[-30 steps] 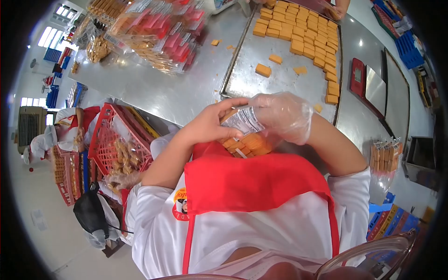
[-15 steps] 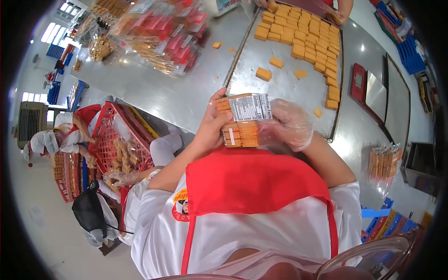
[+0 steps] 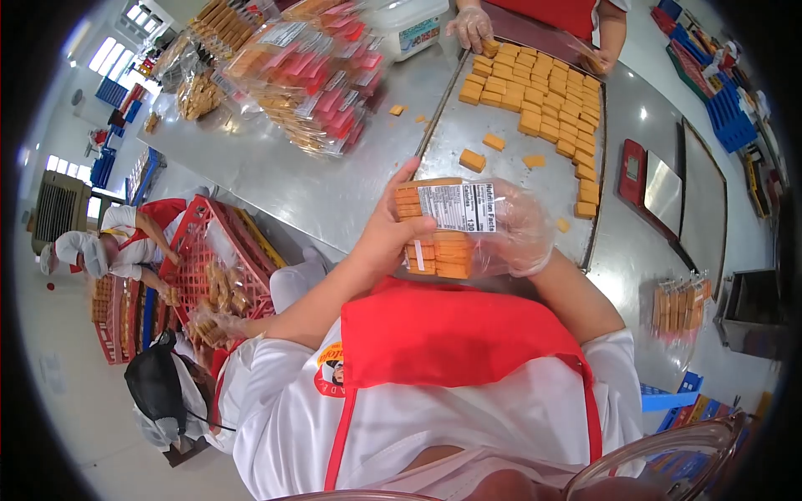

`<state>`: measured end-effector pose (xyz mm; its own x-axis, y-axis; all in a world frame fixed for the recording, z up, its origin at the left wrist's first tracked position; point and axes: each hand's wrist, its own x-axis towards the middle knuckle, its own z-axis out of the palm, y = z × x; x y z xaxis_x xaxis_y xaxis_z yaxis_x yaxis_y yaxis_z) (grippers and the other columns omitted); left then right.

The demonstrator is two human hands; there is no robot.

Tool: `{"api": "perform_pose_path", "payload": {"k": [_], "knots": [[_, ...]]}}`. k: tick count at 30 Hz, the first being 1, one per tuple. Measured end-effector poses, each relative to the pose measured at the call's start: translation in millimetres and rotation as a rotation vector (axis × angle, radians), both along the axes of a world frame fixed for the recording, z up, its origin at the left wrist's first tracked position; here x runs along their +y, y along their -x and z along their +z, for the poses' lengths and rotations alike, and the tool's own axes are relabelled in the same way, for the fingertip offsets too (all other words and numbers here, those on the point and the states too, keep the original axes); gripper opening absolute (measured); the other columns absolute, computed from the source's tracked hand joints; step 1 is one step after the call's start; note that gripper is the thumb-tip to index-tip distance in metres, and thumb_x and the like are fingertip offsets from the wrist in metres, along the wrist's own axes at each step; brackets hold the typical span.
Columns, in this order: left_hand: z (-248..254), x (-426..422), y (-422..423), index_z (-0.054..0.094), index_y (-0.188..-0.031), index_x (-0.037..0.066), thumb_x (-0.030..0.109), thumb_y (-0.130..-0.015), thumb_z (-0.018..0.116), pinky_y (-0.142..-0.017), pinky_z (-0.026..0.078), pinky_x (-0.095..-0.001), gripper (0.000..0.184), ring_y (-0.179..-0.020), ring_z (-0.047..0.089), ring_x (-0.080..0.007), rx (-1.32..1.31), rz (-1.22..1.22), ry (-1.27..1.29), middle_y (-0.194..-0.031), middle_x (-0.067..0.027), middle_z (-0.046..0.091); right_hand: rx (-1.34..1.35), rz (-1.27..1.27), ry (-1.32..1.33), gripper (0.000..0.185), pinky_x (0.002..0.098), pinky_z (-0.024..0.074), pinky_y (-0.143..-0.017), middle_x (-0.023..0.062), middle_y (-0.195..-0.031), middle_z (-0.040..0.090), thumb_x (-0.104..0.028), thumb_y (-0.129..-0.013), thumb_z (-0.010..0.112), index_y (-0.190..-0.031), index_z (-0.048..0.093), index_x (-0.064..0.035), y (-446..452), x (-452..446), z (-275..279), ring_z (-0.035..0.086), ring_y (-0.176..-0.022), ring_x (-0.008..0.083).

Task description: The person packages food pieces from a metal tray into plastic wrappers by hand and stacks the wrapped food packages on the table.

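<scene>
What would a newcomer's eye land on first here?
Probably the bright red apron at lower centre, and just above it a clear packet of orange pieces, gripped by the bare left hand with the gloved right hand at its other end. Beyond lie rows of orange blocks on a metal tray, and a heap of red-marked packets sits at upper left.

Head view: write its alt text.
A person's left hand grips a clear, labelled packet of orange biscuit-like blocks, the plastic-gloved right hand at its other end. Beyond, more blocks partly cover a metal tray, with a red scale to its right and a pile of bagged goods to its left.
</scene>
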<state>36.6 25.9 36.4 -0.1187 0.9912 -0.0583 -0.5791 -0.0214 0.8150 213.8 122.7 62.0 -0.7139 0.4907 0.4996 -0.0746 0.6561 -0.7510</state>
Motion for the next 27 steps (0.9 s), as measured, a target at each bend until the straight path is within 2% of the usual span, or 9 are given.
{"api": "perform_pose_path", "payload": {"k": [4,7,10,16,17,20,23,26,27], "knots": [[-0.6,-1.3,0.6,0.021,-0.133,0.007,-0.001,-0.068,0.067,-0.09,0.04,-0.0317,0.08,-0.106,0.048,-0.0174,-0.022,-0.01,0.005,-0.115,-0.01,0.047,0.086,0.086,-0.067,0.027,0.0344,0.0477,-0.069,0.0099,-0.092,0.059,-0.014,-0.06,0.068,-0.086,0.062,-0.0071,-1.7,6.2,-11.0,0.058,-0.083,0.0274],[6.6,-4.3,0.2,0.022,-0.132,0.007,-0.002,-0.067,0.066,-0.089,0.041,-0.0311,0.08,-0.105,0.048,-0.0169,0.039,0.049,0.006,-0.115,-0.0101,0.047,0.184,-0.099,-0.12,0.029,0.0353,0.0479,-0.069,0.0098,-0.094,0.059,-0.016,-0.061,0.069,-0.087,0.061,-0.0073,2.0,-0.1,-9.7,0.058,-0.083,0.0277],[8.3,-5.1,3.1,0.022,-0.133,0.007,-0.002,-0.067,0.066,-0.089,0.041,-0.0311,0.08,-0.103,0.048,-0.0166,0.12,0.086,0.038,-0.113,-0.0098,0.048,0.043,-0.177,-0.33,0.032,0.036,0.0477,-0.069,0.0091,-0.095,0.058,-0.017,-0.061,0.069,-0.09,0.06,-0.0085,-0.8,-5.3,-2.9,0.058,-0.082,0.0274],[7.3,-5.8,3.9,0.019,-0.134,0.008,-0.001,-0.068,0.066,-0.086,0.042,-0.0301,0.081,-0.1,0.051,-0.016,0.107,0.087,0.02,-0.106,-0.0094,0.052,-0.153,-0.084,-0.259,0.035,0.0351,0.0476,-0.069,0.008,-0.098,0.058,-0.022,-0.065,0.066,-0.097,0.06,-0.0099,-3.3,-16.1,8.9,0.057,-0.08,0.0269],[8.4,-6.8,4.4,0.019,-0.134,0.008,-0.001,-0.068,0.066,-0.085,0.043,-0.0299,0.082,-0.098,0.052,-0.0161,0.124,0.082,0.011,-0.105,-0.0094,0.053,-0.151,-0.103,-0.322,0.034,0.0338,0.0483,-0.068,0.0081,-0.098,0.058,-0.022,-0.07,0.063,-0.102,0.058,-0.0102,-4.0,-16.3,8.3,0.058,-0.079,0.0272],[15.1,-9.1,3.2,0.017,-0.135,0.008,-0.001,-0.068,0.067,-0.083,0.045,-0.0295,0.084,-0.094,0.054,-0.0163,0.254,0.137,0.01,-0.102,-0.0095,0.054,-0.097,-0.103,-0.121,0.033,0.0328,0.0487,-0.067,0.0088,-0.098,0.058,-0.02,-0.073,0.062,-0.103,0.058,-0.0094,-2.9,-23.3,5.1,0.058,-0.077,0.0274],[21.2,-7.5,4.5,0.017,-0.135,0.008,-0.001,-0.068,0.067,-0.082,0.046,-0.0294,0.084,-0.092,0.055,-0.0161,0.412,0.182,0.006,-0.1,-0.0098,0.055,-0.075,-0.052,-0.414,0.034,0.0336,0.0485,-0.068,0.0102,-0.101,0.057,-0.019,-0.076,0.059,-0.108,0.054,-0.0082,-6.0,-16.8,-10.7,0.058,-0.079,0.027],[19.5,-8.0,10.1,0.017,-0.135,0.008,-0.001,-0.068,0.067,-0.081,0.046,-0.0291,0.085,-0.092,0.055,-0.0156,0.414,0.144,-0.042,-0.1,-0.0102,0.055,-0.149,0.007,0.013,0.037,0.0347,0.0483,-0.068,0.0112,-0.102,0.057,-0.018,-0.077,0.058,-0.112,0.052,-0.0082,-5.0,-22.2,-3.5,0.058,-0.081,0.0261],[18.7,-7.3,11.7,0.017,-0.135,0.008,-0.001,-0.068,0.067,-0.081,0.046,-0.0289,0.085,-0.092,0.055,-0.0155,0.389,0.125,-0.069,-0.1,-0.0104,0.055,-0.202,0.006,-0.049,0.037,0.0349,0.0481,-0.068,0.0115,-0.101,0.057,-0.019,-0.078,0.057,-0.112,0.051,-0.008,-5.0,-20.7,3.6,0.058,-0.081,0.0257]]}}
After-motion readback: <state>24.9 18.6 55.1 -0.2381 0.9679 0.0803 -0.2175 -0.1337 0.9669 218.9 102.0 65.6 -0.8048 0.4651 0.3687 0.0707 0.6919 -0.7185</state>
